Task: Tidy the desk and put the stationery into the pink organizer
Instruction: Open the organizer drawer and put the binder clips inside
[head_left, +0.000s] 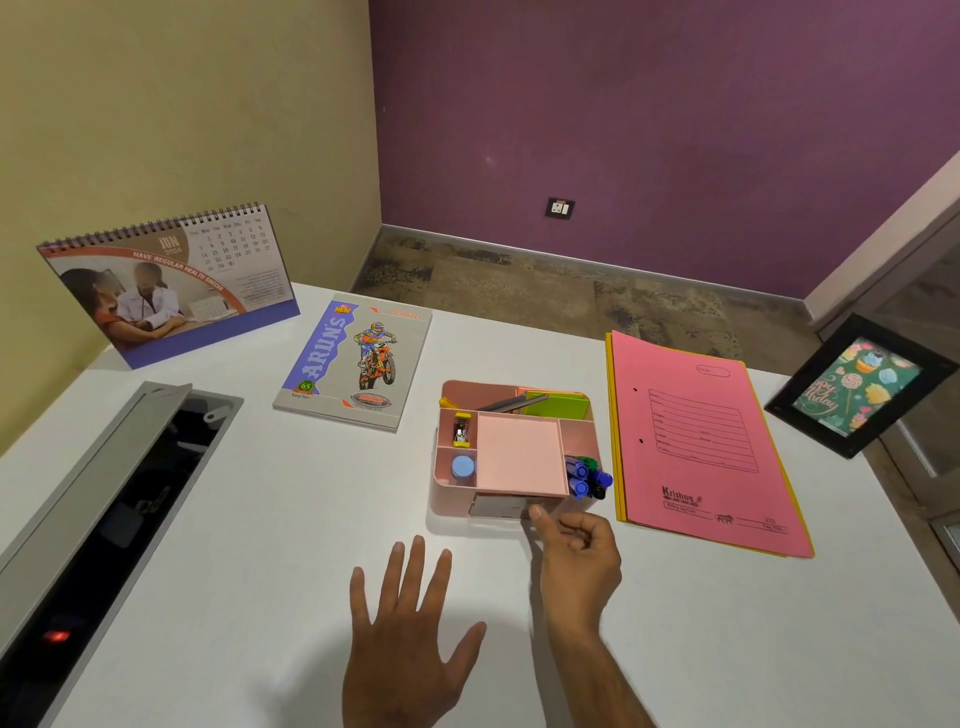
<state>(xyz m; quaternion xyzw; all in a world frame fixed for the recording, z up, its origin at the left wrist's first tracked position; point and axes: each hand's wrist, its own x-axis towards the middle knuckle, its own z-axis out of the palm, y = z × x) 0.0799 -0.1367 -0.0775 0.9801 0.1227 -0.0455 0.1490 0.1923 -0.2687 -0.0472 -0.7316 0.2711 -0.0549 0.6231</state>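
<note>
The pink organizer (511, 452) stood on the white table (260, 519), right of the middle, with its small front drawer (498, 505) part way out. The right hand (576, 556) sat at that drawer, thumb touching its front and the other fingers curled in; whether its grip actually held anything I could not tell. The left hand (410, 639) lay nearer, fingers spread and straight, holding nothing.

The likely trouble was the light organizer sliding or tipping if the drawer were pushed with nothing bracing it, since the left hand was apart from it. The markers (587, 475) stuck up past the near right corner and could be knocked out.

Counted: one organizer, one stapler (461, 430), one blue-capped bottle (463, 467), about four markers, one notebook (358, 361), one calendar (171, 280), one picture frame (857, 389), and one pink folder (701, 441) over a yellow one.
</note>
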